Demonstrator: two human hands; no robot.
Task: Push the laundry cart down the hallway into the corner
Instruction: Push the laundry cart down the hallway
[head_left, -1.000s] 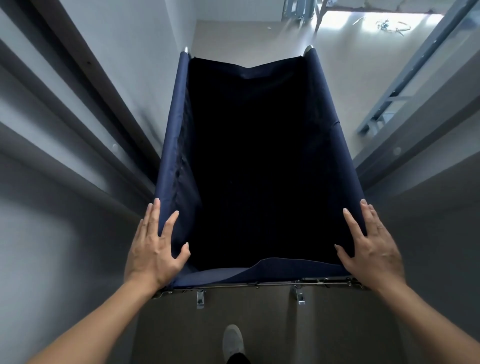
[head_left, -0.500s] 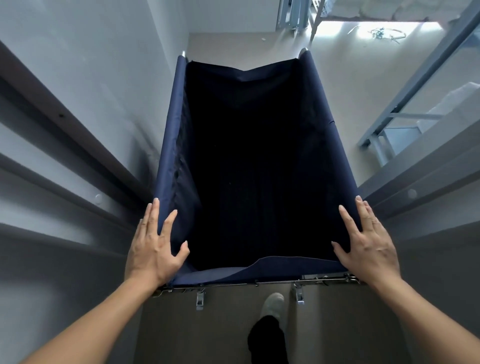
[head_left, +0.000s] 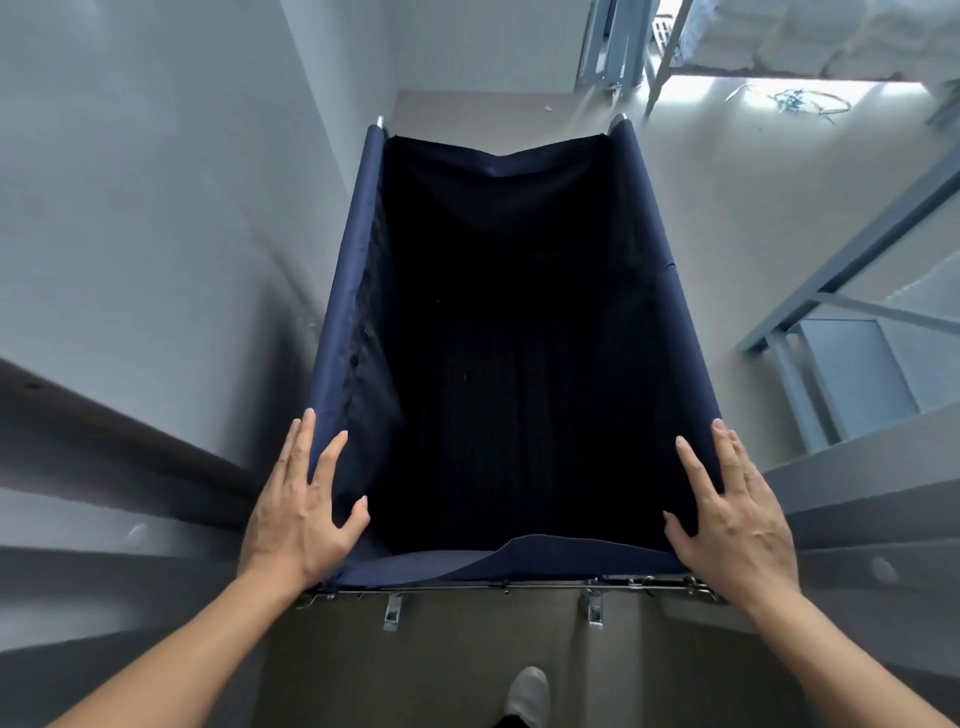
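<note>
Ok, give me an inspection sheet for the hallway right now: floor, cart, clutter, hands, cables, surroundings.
Surface: beige floor, bare around the cart; bright light patch at the far end.
Job's things: laundry cart, navy fabric liner, inside dark and nothing made out in it; metal frame bar at the near end.
Clutter: small speck on the floor beyond the cart; otherwise nothing seen.
Hands: left hand and right hand lie flat on the cart's near corners, fingers straight.
Cables: tangle of wire on the far floor, to the right.
Surroundings: white wall close on the left; metal frame rack on the right; a white shoe behind the cart.
</note>
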